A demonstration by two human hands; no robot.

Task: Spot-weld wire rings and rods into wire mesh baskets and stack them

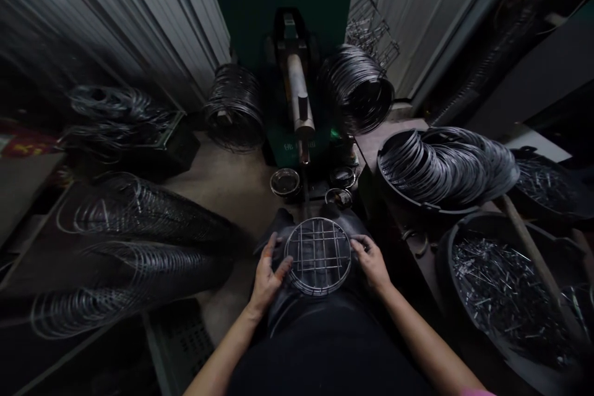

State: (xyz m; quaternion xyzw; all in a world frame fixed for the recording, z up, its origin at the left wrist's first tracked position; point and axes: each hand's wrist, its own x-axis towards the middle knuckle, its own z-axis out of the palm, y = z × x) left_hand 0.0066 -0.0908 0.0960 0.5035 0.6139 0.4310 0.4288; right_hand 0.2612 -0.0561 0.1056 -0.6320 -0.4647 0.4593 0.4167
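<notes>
Wire grid [319,253] is round, no long axis: left hand [268,272] spreads loosely, thumb at its left rim; right hand [370,258] half-curls at its right rim, grip unclear.

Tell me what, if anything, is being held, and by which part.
A round wire rack, held by its outer rim: the left hand on its left side, the right hand on its right.

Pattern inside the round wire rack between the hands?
Round wire rack: crisscross grid of silver-grey bars; shows best in head view.
</notes>
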